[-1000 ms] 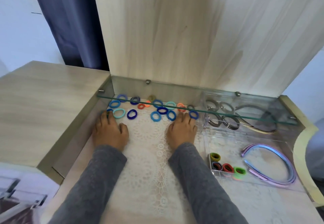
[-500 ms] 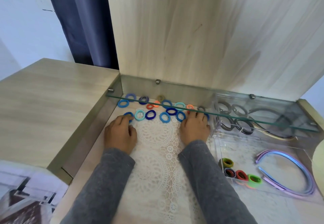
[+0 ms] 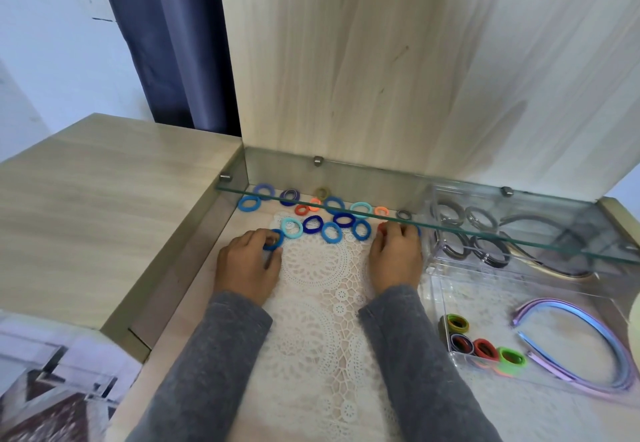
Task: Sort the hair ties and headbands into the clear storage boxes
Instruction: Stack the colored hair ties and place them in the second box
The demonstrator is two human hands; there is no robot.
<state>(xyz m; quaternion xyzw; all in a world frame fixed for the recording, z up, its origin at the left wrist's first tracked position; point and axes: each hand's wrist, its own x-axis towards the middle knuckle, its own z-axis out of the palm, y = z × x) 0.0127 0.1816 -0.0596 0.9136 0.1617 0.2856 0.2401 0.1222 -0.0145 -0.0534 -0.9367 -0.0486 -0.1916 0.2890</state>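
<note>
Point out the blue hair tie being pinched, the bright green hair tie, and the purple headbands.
blue hair tie (image 3: 281, 237): head view, on its right rim.
bright green hair tie (image 3: 506, 352): head view, on its upper left rim.
purple headbands (image 3: 554, 302): head view, on the top of the arc.

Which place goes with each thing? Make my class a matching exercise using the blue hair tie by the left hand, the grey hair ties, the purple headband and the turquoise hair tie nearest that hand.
Things
1. blue hair tie
2. grey hair ties
3. purple headband
4. turquoise hair tie

Places
A. in the near clear box
B. loose on the lace mat
C. at the left hand's fingertips
D. in the far clear box, under the glass shelf

Pairs: 1-C, 2-D, 3-A, 4-B
</note>
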